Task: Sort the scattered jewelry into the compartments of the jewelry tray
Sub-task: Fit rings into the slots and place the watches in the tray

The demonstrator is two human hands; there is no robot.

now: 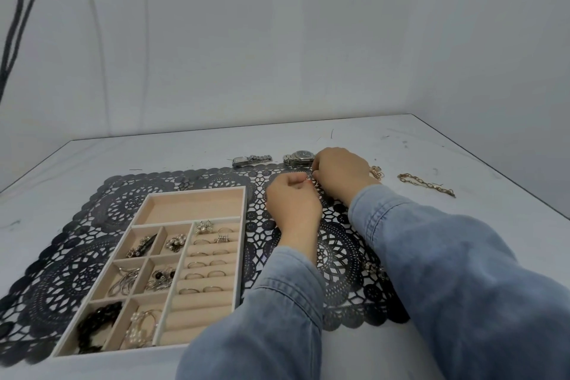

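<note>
A white desk carries a black lace mat. The jewelry tray lies on the mat's left part, with rings in its right-hand rolls. Right of it the left hand and right hand meet. Two watches lie beyond and a gold chain to the right. Both grips pinch one small silvery ring above the mat.

No readable text, label, brand or number. Dial of the round watch, just beyond the fingers, too small to read; likewise the rectangular watch, farther left of them.
</note>
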